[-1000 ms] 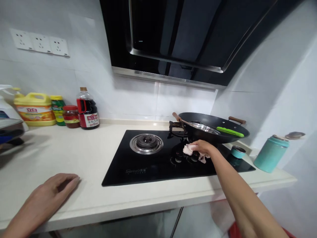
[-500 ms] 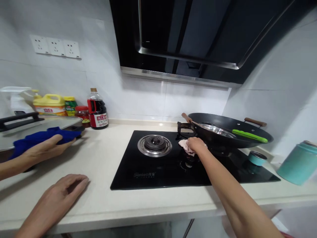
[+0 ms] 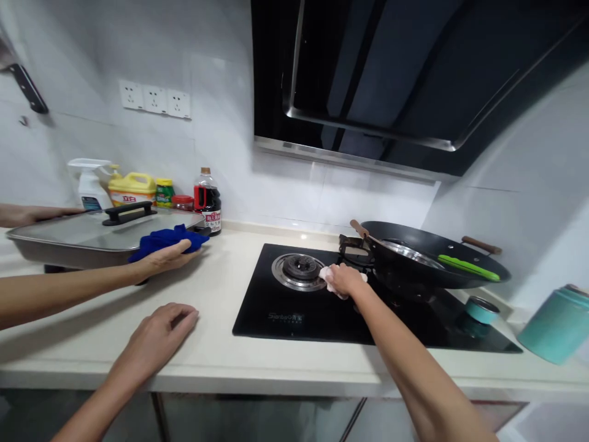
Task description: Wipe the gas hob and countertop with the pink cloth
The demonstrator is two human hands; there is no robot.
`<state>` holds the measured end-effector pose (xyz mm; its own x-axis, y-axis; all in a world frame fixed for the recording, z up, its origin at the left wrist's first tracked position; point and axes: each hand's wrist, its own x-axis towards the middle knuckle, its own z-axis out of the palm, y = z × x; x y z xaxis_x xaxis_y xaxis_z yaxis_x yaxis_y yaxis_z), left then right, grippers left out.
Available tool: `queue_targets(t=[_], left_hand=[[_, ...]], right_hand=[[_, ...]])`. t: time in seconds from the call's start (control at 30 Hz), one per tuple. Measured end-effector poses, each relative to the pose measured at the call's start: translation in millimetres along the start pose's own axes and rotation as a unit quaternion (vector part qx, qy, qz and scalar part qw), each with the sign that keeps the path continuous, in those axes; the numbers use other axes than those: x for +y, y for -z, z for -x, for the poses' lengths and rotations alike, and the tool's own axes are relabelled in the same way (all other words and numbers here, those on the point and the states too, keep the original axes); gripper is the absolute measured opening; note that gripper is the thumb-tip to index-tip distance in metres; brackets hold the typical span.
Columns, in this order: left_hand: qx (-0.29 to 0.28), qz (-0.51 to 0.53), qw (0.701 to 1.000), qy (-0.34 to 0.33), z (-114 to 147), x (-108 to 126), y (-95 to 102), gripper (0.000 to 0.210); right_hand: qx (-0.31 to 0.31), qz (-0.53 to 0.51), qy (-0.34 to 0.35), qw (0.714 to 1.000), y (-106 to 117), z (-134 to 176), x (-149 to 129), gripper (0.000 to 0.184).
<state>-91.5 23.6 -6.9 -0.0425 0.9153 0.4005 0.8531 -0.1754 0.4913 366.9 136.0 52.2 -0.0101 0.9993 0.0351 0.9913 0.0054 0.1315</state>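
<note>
Gripped in my right hand (image 3: 347, 280) is a crumpled pale pink cloth (image 3: 329, 277). It presses on the black glass cooktop (image 3: 276, 322), at the right edge of the left burner (image 3: 300, 271). My left hand (image 3: 161, 334) rests on the cream counter left of the cooktop, thumb apart from the fingers, holding nothing. A black wok (image 3: 414, 279) with wooden handles sits on the cooktop's right side. Inside it are a shiny metal piece (image 3: 411, 253) and a bright green handle (image 3: 469, 267).
At left, another person's hand (image 3: 168, 259) holds a blue cloth (image 3: 161, 240) against a glass-lidded electric pan (image 3: 73, 248). Behind stand a spray bottle (image 3: 89, 184), a yellow jug (image 3: 133, 189) and a soy sauce bottle (image 3: 208, 202). A teal canister (image 3: 556, 325) and small teal-sided cup (image 3: 481, 310) are at right.
My right hand has slid the pink cloth left across the cooktop to the burner's edge. The view has turned left, showing more of the pan and the other person's second hand.
</note>
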Motion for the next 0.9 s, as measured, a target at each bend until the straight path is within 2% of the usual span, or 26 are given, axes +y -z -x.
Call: queue_targets(t=[0.2, 0.33, 0.47, 0.57, 0.63, 0.73, 0.8, 0.9], left_hand=[[0.016, -0.009, 1.000, -0.021, -4.4, -2.6, -4.5, 0.042], [0.020, -0.033, 0.999, -0.037, -5.9, 0.0, -3.6, 0.042], [0.039, -0.059, 0.997, -0.039, -4.2, 1.8, -3.8, 0.040], [0.064, -0.085, 0.994, -0.026, -1.0, 4.9, -1.8, 0.038], [0.072, -0.098, 0.992, -0.020, 1.3, 7.9, 1.1, 0.037], [0.066, -0.107, 0.992, -0.007, 4.0, 12.1, 5.7, 0.036], [0.064, -0.108, 0.992, -0.001, 4.9, 13.5, 7.0, 0.037], [0.072, -0.107, 0.992, 0.000, 5.2, 13.1, 5.8, 0.037]], right_hand=[[0.073, -0.018, 0.057, 0.996, 4.2, 56.5, -66.5, 0.050], [0.118, -0.044, 0.117, 0.985, 6.6, 100.9, -124.7, 0.050], [0.166, -0.099, 0.188, 0.963, -0.7, 138.3, -180.5, 0.042], [0.206, -0.144, 0.212, 0.944, -11.3, 156.4, -198.3, 0.037], [0.223, -0.165, 0.208, 0.938, -18.0, 164.1, -193.8, 0.035], [0.233, -0.187, 0.191, 0.935, -27.2, 173.5, -161.1, 0.031], [0.232, -0.198, 0.160, 0.939, -35.0, 180.6, -122.7, 0.029], [0.243, -0.195, 0.060, 0.948, -52.7, 194.1, -45.3, 0.032]])
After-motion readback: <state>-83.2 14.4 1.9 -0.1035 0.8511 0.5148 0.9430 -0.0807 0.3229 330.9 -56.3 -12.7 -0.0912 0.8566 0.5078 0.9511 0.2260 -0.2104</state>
